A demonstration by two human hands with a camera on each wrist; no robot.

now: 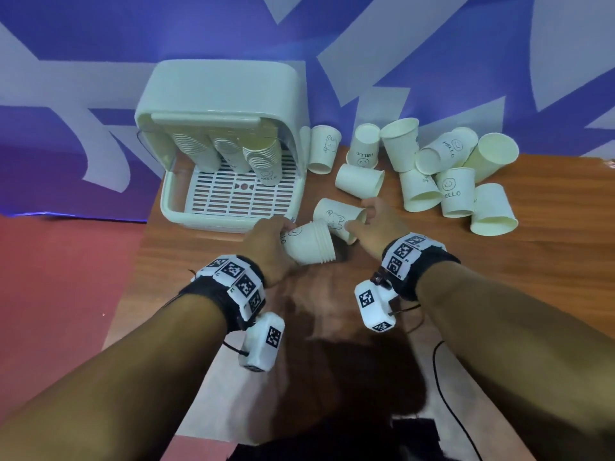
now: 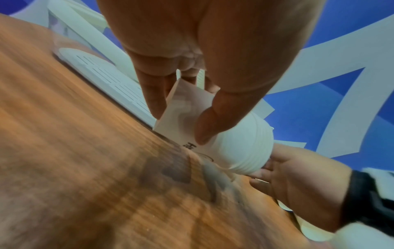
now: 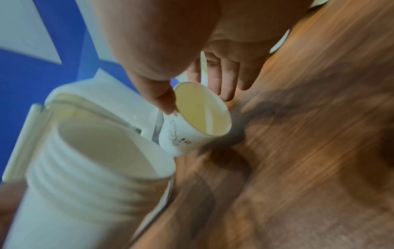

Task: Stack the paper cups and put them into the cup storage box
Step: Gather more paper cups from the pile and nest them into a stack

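My left hand [image 1: 283, 235] grips a short stack of white paper cups [image 1: 311, 243] lying sideways just above the table, mouths pointing right. The left wrist view shows its thumb and fingers [image 2: 153, 101] round the stack's base [image 2: 236, 148]. My right hand [image 1: 361, 216] pinches the rim of a single cup with a bear drawing [image 1: 334, 220], thumb outside and fingers [image 3: 226, 87] on the far side. That cup [image 3: 192, 131] sits right beside the stack's open mouth [image 3: 102, 151]. The white cup storage box [image 1: 229, 94] stands open behind, with three stacks [image 1: 233, 151] inside.
Several loose cups [image 1: 456, 191] lie and stand scattered on the wooden table [image 1: 499, 294] to the right of the box. One cup [image 1: 324, 149] stands upside down against the box's right side. A black cable [image 1: 446, 394] runs along the near right. A blue patterned wall is behind.
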